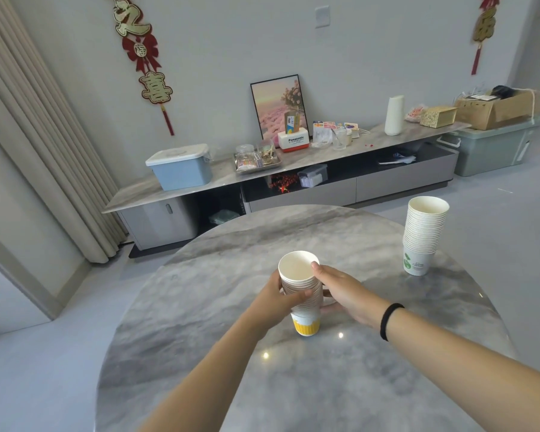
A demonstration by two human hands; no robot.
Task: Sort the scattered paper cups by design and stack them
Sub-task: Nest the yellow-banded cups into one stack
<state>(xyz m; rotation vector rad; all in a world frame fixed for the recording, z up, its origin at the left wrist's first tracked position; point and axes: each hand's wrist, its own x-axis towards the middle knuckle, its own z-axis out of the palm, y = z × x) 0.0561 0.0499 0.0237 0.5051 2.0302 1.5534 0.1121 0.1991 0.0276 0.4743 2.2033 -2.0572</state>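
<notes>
A stack of white paper cups with a yellow band on the bottom cup (303, 294) stands upright on the round grey marble table (293, 385), near its middle. My left hand (276, 296) wraps the stack's left side. My right hand (340, 289) holds its right side, with the thumb on the top rim. A taller stack of white cups with a green leaf print (423, 235) stands on the table at the right, apart from both hands. No loose cups are in view.
Beyond the table runs a long low cabinet (293, 169) against the wall, carrying a blue box (181, 168), a tray of jars, a framed picture and cartons. A grey-green bin (493, 149) stands on the floor at the right. Curtains hang at the left.
</notes>
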